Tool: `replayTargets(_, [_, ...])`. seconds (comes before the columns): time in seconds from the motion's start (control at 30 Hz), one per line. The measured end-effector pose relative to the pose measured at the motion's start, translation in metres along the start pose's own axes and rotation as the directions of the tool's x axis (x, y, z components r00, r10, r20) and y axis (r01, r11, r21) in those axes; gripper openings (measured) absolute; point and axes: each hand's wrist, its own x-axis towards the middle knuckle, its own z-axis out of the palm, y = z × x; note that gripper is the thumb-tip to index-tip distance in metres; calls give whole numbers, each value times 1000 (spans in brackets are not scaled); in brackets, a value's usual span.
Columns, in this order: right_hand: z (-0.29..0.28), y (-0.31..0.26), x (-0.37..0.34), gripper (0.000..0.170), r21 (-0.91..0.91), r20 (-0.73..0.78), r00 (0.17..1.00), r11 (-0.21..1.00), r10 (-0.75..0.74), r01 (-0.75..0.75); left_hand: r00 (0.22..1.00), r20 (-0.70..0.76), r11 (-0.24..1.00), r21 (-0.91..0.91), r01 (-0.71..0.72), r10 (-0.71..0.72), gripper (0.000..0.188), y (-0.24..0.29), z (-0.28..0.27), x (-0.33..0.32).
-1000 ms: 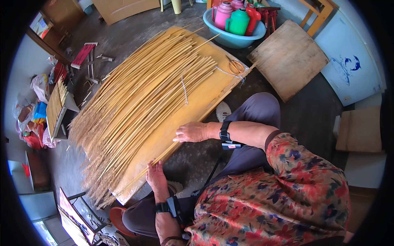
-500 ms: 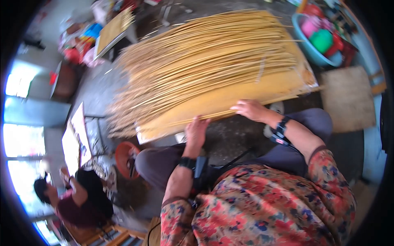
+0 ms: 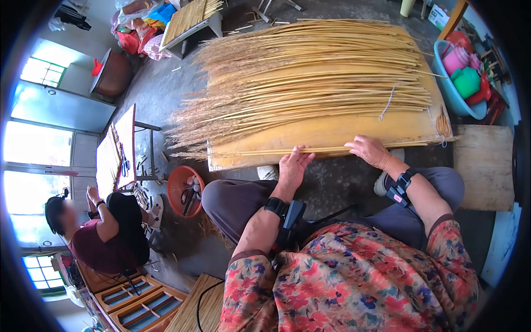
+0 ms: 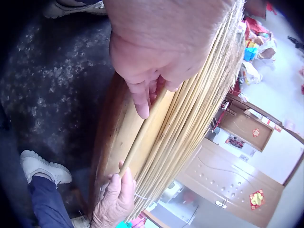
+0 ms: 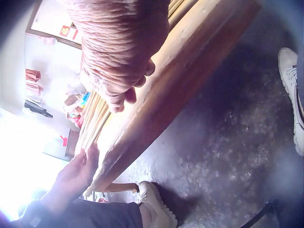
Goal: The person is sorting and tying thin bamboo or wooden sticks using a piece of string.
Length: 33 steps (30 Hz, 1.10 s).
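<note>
"So, which step is this?"

"Probably lining up one long reed stalk along the counter's near edge, at the centre of the frame."

"And the hands?"

"Both nearly closed: the left hand pinches the stalk between thumb and fingers, and the right hand pinches it farther right. Whether it touches the counter between them, I can't tell."

"What would the next move call for?"

"I'd say a light, level hold, so the thin stalk doesn't bend."

"Anything in the way?"

"Perhaps the scissors at the counter's right end, near the stalk's tip. A white cord lies over the spread of plumed reeds above."

"And around?"

"A blue basin of thermos flasks, upper right; an orange basin on the floor, left of centre."
</note>
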Motion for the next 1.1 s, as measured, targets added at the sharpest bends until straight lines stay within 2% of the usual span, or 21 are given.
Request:
replayTargets(0.37, [-5, 2, -1, 19, -23, 15, 1000, 1000, 8, -8, 1000, -8, 1000, -10, 12, -12, 21, 1, -2, 0])
replayTargets(0.47, [-3, 3, -2, 21, 18, 27, 999, 999, 29, -30, 998, -61, 1000, 9, 5, -5, 20, 1, -4, 0])
replayTargets(0.57, [11, 11, -3, 23, 46, 34, 999, 998, 37, -38, 1000, -9, 1000, 24, 11, -11, 23, -2, -16, 5])
replayTargets(0.67, [7, 12, -5, 23, 24, 26, 999, 999, 42, -42, 986, 11, 984, 54, 169, -169, 30, 18, 5, -7])
replayTargets(0.7, [4, 13, -5, 23, 9, 16, 997, 997, 73, -73, 942, 1, 909, 265, 322, -334, 32, 29, 14, -11])
replayTargets(0.73, [3, 12, -4, 23, 6, 15, 998, 999, 54, -54, 879, -50, 771, 460, 441, -474, 33, 35, 22, -13])
replayTargets(0.77, [2, 10, -1, 23, 7, 18, 999, 1000, 27, -27, 874, -43, 764, 466, 446, -484, 33, 36, 29, -13])
replayTargets(0.8, [2, 9, 0, 23, 4, 15, 999, 999, 37, -37, 923, -17, 617, 739, 270, -384, 32, 35, 34, -12])
replayTargets(0.83, [3, 8, 1, 22, 12, -1, 1000, 1000, 19, -19, 955, 48, 384, 920, 71, -292, 30, 35, 39, -11])
replayTargets(0.87, [1, 8, 1, 22, 16, -17, 1000, 1000, 1, -1, 977, 81, 410, 912, 8, -199, 23, 35, 46, -9])
replayTargets(0.9, [-1, 7, 1, 22, 8, -15, 1000, 1000, 13, -12, 974, 90, 414, 910, 5, -209, 23, 36, 54, -5])
replayTargets(0.93, [-4, 4, 1, 21, 0, -17, 1000, 1000, 14, -14, 929, 363, 162, 923, -349, -70, 20, 39, 62, -2])
replayTargets(0.97, [-6, 2, 2, 19, -7, -21, 1000, 1000, 12, -12, 777, 630, -139, 769, -625, -8, 18, 40, 67, 1])
replayTargets(1.0, [-8, 0, 5, 19, -12, -22, 1000, 1000, 14, -14, 775, 629, -189, 755, -628, -63, 17, 36, 68, 7])
replayTargets(1.03, [-10, -1, 6, 18, -23, -39, 999, 1000, 9, -10, 772, 632, -187, 752, -632, -64, 17, 32, 69, 11])
replayTargets(1.1, [-13, -4, 8, 17, -38, -52, 999, 999, 13, -15, 757, 643, -317, 698, -642, -118, 19, 23, 67, 20])
